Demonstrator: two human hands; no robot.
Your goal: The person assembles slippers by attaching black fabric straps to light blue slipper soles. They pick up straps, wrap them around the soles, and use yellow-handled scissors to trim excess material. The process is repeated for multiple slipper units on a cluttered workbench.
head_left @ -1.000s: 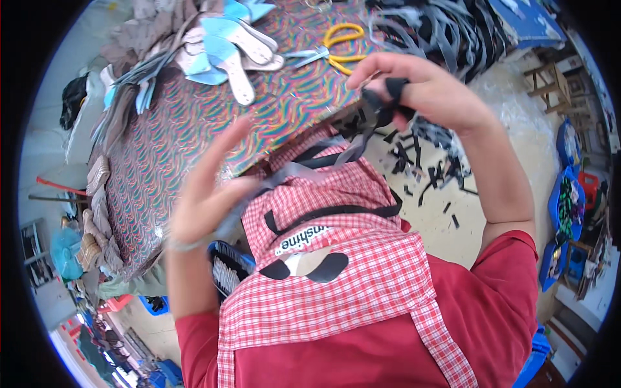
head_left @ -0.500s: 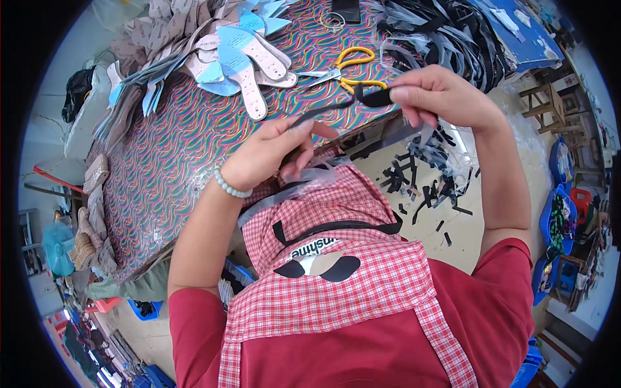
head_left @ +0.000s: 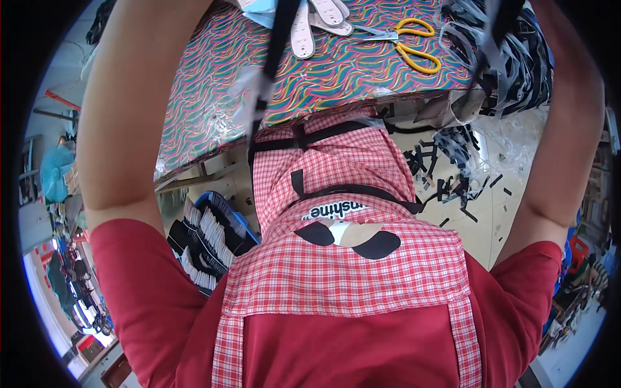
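Observation:
Both my hands are raised past the top edge, so neither shows. My left forearm [head_left: 126, 116] and right forearm [head_left: 569, 123] reach up at the two sides. A black strap [head_left: 274, 55], blurred, hangs from the top edge over the table, with a clear, whitish strip beside it. Farther right, another dark strap [head_left: 506, 22] comes down from the top; what holds either one cannot be seen. Between them, yellow-handled scissors [head_left: 392, 37] lie spread on the table. White sole-shaped pieces [head_left: 302, 35] with small holes lie left of the scissors.
The table [head_left: 207, 116] has a wavy multicoloured cover. A heap of black and clear strips [head_left: 527, 71] hangs over its right edge. Black scraps [head_left: 446, 187] litter the floor. By my left side stands a blue basket [head_left: 240, 223] of black and white pieces.
My hands, which were together over the table with a black strap between them, have gone up out of view. The view has shifted, and dark straps now hang from the top.

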